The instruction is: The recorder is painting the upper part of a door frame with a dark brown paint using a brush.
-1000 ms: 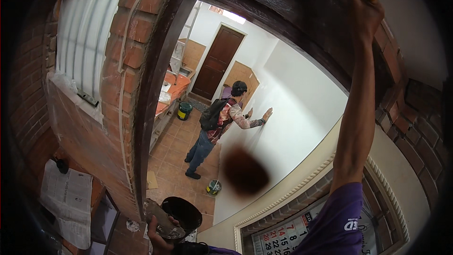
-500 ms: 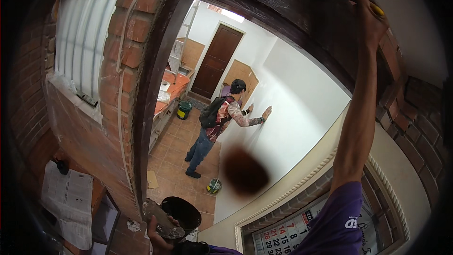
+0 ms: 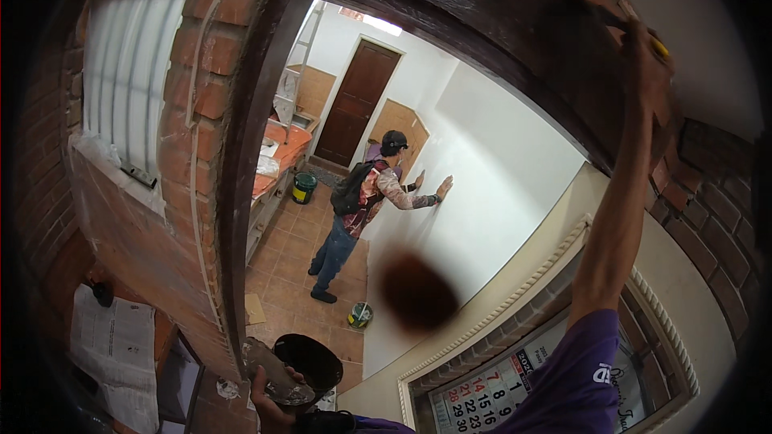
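My right arm in a purple sleeve reaches up to the dark wooden door frame [image 3: 434,12]. The fingers of my right hand [image 3: 646,68] are closed round the yellow-ended handle [image 3: 660,48] of a tool. Its dark working end lies against the top of the frame, too shadowed to tell its kind. Low down, my left hand [image 3: 269,402] is wrapped round a grey, smeared slab-like piece [image 3: 277,374]. A round black container [image 3: 326,354] is right beside it; whether my left hand also holds the container I cannot tell.
Through the doorway a person [image 3: 354,205] with a backpack has both hands on the white wall. Green buckets [image 3: 304,187] stand on the tiled floor. A framed calendar [image 3: 490,386] hangs below my right arm; newspaper [image 3: 112,354] lies at lower left. A brown blur covers part of the view.
My right hand has shifted a little to the right and down in the picture, along the frame. The view has moved slightly. My left hand keeps its hold.
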